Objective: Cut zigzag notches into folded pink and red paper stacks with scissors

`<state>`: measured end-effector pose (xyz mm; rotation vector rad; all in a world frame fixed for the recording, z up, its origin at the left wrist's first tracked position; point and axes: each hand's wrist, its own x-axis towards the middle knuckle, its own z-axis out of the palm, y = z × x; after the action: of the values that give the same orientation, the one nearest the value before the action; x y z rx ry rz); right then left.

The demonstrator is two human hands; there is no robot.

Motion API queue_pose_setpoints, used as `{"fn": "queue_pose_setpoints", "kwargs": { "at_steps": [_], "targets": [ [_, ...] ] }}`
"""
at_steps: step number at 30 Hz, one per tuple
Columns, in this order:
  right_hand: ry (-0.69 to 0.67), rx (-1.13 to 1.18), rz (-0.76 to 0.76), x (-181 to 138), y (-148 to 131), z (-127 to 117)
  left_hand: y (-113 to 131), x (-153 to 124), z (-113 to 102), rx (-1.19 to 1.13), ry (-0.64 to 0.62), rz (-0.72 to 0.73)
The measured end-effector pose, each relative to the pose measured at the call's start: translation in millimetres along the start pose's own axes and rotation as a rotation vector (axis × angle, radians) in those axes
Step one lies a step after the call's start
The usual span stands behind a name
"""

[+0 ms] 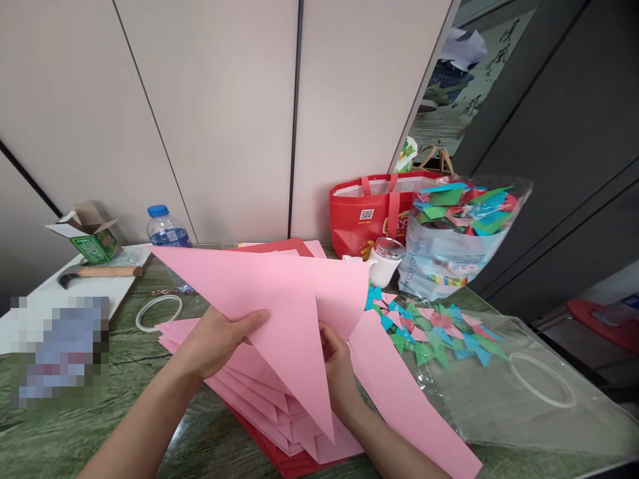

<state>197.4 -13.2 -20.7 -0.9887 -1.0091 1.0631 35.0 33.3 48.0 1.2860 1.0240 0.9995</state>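
Folded sheet: while both hands keep it lifted off the stack, the pink paper sheet [279, 299] is folded into a large triangle, its sharp tip pointing down between the wrists and its long edge running up and away to the left.
Left hand: the left hand [219, 339] is closed on the sheet's left side, thumb on top of the paper and fingers under it.
Right hand: the right hand [335, 362] pinches the sheet from behind its right edge; only the thumb and part of the palm show, the fingers are hidden by the paper.
Under the hands: a stack of pink paper [259, 392] lies fanned out directly below, with red paper [284, 462] at the very bottom; one loose pink sheet [404, 399] slants away just right of the right wrist.
Right of the hands: a scatter of small folded paper triangles [434, 329] in pink, green and blue lies on a clear plastic sheet [499, 406], with a white ring [542, 379] further right.
Beyond the hands: a white cup [385, 261], a clear bag of folded pieces [456, 226] and a red tote bag [372, 213] stand near the wall.
Left of the hands: a tape ring [158, 311] lies near the left hand; further off are a water bottle [167, 233], a hammer [100, 271] and an open green box [90, 236].
Surface: everything rests on a green table [124, 372].
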Motion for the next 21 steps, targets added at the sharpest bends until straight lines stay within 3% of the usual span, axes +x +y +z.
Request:
{"fn": "queue_pose_setpoints", "kwargs": {
  "at_steps": [5,21],
  "targets": [
    [0.0,0.035,-0.007,2.2,3.1,-2.1,-0.7,-1.6,1.8,-0.003,-0.067,-0.037],
    [0.018,0.021,-0.02,2.4,-0.1,-2.9,-0.4,-4.4,5.0,0.063,-0.023,-0.049]
  ]
}}
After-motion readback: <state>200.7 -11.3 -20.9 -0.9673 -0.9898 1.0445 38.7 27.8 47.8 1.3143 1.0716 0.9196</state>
